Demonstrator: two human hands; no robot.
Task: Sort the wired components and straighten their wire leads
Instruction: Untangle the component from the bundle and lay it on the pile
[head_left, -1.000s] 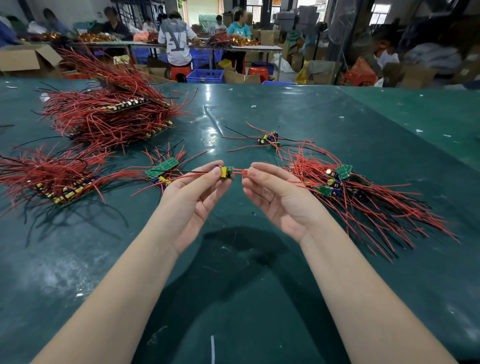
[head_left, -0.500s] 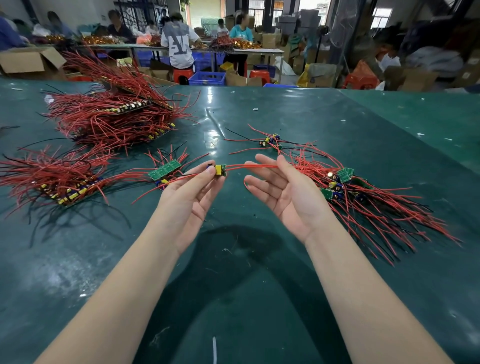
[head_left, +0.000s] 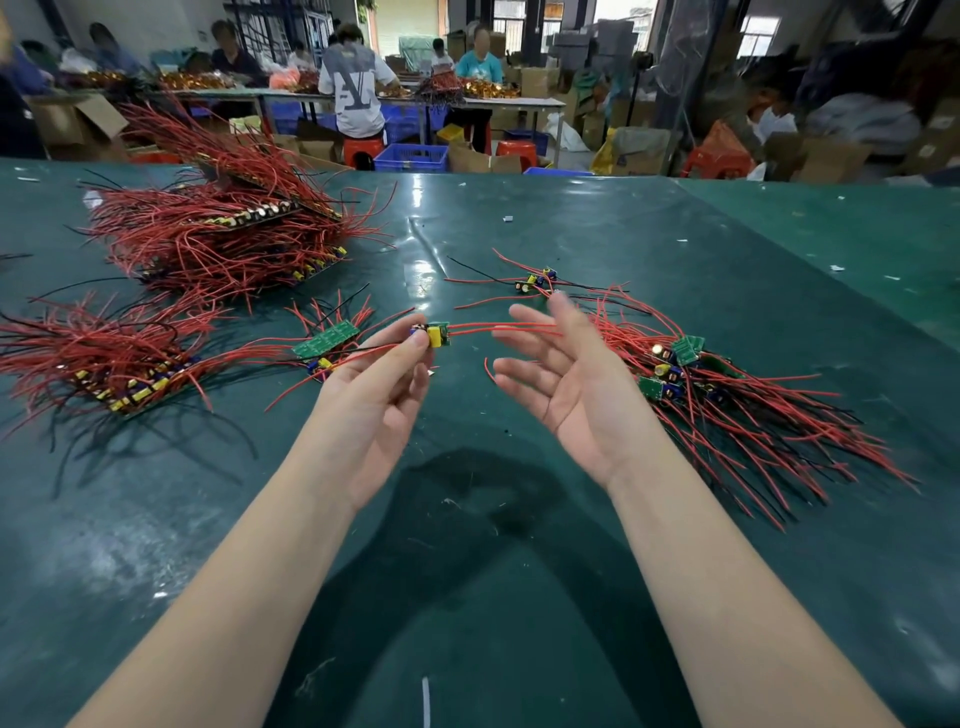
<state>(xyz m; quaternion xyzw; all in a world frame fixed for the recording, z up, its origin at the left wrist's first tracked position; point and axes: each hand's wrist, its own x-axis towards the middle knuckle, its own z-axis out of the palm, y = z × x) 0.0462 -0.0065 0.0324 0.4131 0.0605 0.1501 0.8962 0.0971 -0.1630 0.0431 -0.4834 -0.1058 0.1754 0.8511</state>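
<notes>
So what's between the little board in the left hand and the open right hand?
In the head view, red wire leads run from the held board across the gap to the right hand, above bare green table.

Green worktable (head_left: 467, 571), cardboard boxes (head_left: 639, 150), blue crate (head_left: 413, 157), bright windows (head_left: 758, 31)

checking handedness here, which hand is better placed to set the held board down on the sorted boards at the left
Left. The left hand already pinches the board, nearest the small sorted stack; the right hand is open, holding nothing.
</notes>
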